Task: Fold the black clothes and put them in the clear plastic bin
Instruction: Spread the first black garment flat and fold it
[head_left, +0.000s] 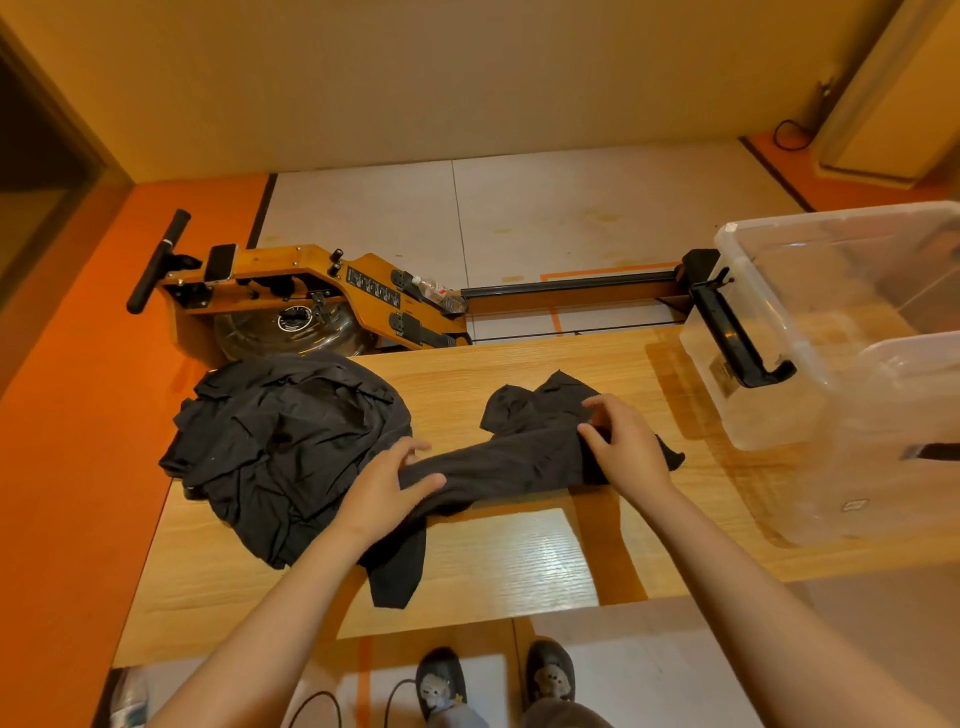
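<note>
A black garment (509, 462) lies bunched into a long roll across the middle of the wooden table (519, 561). One loose end hangs down toward the near edge, and the other end spreads out crumpled at the far right. The left hand (387, 480) grips the left part of the roll, with the thumb over the top and the fingers curled round the cloth. The right hand (626, 439) holds the right part, its fingers bent and pinching a fold of the fabric (how much cloth is caught under the fingertips cannot be made out). Both forearms reach in from the near edge of the table.

Just left of the garment, and touching it near the left hand, sits a pile of black clothes (270, 441). It is rumpled and unfolded and spills over the table's left edge.

On the right end of the table stands the clear bin (779, 415), well apart from the pile and near the right hand. A black handle (737, 332) is clipped on the side that faces the garment. No black cloth shows inside it.

On the floor beyond the table lies a wooden rowing machine (291, 280) with a round water tank. Below the near edge of the table, two dark shoes (441, 680) stand on the floor.
</note>
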